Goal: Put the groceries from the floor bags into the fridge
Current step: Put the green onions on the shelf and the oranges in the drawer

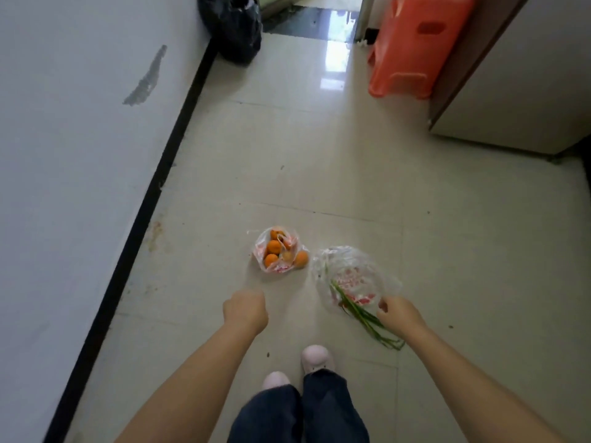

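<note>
Hovering with fingers curled around nothing, the left hand (245, 310) sits just short of the clear plastic bag of oranges (279, 250) on the pale tiled floor (415, 251). Right of it, the right hand (396, 313) pinches the second clear bag's (351, 276) near edge, thin green stalks (364, 318) running diagonally under its fingers.

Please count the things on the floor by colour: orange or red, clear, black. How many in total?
Orange or red: 1, the stool
Clear: 2, bag of oranges and bag with green stalks
Black: 1, the black bag
Total: 4
</note>
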Demonstrator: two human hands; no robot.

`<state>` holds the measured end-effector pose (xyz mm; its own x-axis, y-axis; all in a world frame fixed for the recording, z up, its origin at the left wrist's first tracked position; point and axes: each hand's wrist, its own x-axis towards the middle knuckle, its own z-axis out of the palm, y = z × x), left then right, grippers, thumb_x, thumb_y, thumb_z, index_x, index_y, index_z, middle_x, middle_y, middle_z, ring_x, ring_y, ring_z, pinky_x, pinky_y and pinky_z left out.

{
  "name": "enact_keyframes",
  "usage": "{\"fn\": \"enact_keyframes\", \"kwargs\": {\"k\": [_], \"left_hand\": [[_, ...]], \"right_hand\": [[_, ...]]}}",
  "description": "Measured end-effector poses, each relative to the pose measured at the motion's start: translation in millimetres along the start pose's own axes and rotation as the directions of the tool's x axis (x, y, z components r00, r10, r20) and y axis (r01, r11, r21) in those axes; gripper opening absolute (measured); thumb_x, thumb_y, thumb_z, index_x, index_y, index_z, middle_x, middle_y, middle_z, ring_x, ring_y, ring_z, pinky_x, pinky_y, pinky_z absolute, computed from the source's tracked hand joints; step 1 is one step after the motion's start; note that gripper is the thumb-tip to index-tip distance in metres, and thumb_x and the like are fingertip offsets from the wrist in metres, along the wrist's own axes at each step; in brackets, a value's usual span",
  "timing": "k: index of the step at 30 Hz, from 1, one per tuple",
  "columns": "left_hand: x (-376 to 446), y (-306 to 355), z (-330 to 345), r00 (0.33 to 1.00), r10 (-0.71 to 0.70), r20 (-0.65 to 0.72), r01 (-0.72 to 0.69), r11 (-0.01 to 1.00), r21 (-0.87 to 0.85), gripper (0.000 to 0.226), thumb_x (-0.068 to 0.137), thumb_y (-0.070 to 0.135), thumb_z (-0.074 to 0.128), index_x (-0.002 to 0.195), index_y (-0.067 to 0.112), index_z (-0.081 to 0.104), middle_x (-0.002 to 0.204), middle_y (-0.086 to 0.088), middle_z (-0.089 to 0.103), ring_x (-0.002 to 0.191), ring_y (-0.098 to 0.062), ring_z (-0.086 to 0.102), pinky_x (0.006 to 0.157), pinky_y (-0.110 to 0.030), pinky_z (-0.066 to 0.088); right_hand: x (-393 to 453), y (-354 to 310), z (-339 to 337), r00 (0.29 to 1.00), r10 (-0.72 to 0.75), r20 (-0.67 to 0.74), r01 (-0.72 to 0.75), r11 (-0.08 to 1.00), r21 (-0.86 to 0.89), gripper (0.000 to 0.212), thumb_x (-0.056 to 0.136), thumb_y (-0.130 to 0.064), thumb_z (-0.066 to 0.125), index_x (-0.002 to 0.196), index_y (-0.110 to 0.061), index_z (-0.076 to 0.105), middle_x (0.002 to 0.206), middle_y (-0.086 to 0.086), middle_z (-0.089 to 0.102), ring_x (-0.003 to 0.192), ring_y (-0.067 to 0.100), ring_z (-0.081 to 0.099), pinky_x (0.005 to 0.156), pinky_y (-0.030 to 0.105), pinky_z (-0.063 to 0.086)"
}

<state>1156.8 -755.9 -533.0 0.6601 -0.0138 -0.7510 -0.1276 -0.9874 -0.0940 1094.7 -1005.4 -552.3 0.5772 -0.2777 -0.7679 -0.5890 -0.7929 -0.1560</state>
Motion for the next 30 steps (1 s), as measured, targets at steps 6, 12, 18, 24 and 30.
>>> {"fn": "enact_keyframes", "kwargs": {"k": [6,12,18,24,30], "left_hand": [[92.0,-9.5,15.6,0.99,0.13,0.062,-0.134,0.988,0.074,0.028,0.095,0.011,0.037,0.117,0.009,0.055,0.124,-0.009,0.056,0.114,-0.025,0.056,0.091,-0.032,0.047],[229.4,-15.8,61.2,0.979,0.199,0.041,-0.2,0.979,0.027,0.024,0.097,0.013,0.037,0.111,0.007,0.055,0.117,-0.011,0.061,0.107,-0.026,0.059,0.086,-0.032,0.049],[378.7,-7.5,132.5,0.952,0.278,-0.125,-0.291,0.952,-0.097,0.025,0.093,0.009,0.041,0.112,0.005,0.056,0.12,-0.018,0.059,0.11,-0.036,0.056,0.084,-0.037,0.045],[513.4,0.2,205.8,0.922,0.342,-0.179,-0.361,0.928,-0.086,0.023,0.093,0.022,0.049,0.106,0.008,0.062,0.118,-0.013,0.062,0.108,-0.029,0.058,0.088,-0.035,0.046],[560.1,-2.1,249.3,0.887,0.442,-0.13,-0.398,0.877,0.268,0.049,0.091,0.025,0.053,0.137,0.018,0.037,0.129,-0.014,0.044,0.121,-0.033,0.044,0.095,-0.043,0.044]], "right_hand": [[64.8,-19.6,55.1,0.991,0.114,0.072,-0.121,0.986,0.111,0.017,0.09,-0.012,0.045,0.095,-0.006,0.06,0.097,0.016,0.063,0.096,0.028,0.061,0.066,0.022,0.034],[162.0,-49.2,131.3,0.988,0.156,0.007,-0.154,0.965,0.213,0.019,0.09,-0.011,0.046,0.096,-0.001,0.062,0.108,0.02,0.066,0.1,0.031,0.06,0.066,0.025,0.034],[300.4,-73.4,217.2,0.986,-0.045,-0.161,0.068,0.988,0.142,0.025,0.088,-0.012,0.046,0.102,-0.002,0.064,0.108,0.018,0.066,0.102,0.031,0.059,0.081,0.035,0.047],[434.6,-106.7,280.2,0.712,-0.57,-0.411,0.538,0.818,-0.203,0.029,0.06,0.0,0.065,0.088,-0.004,0.073,0.091,0.016,0.073,0.083,0.036,0.07,0.071,0.046,0.057],[500.0,-120.3,318.9,0.685,-0.71,-0.163,0.534,0.641,-0.552,0.034,0.057,-0.01,0.078,0.091,-0.013,0.074,0.113,0.017,0.068,0.11,0.038,0.062,0.092,0.067,0.037]]}}
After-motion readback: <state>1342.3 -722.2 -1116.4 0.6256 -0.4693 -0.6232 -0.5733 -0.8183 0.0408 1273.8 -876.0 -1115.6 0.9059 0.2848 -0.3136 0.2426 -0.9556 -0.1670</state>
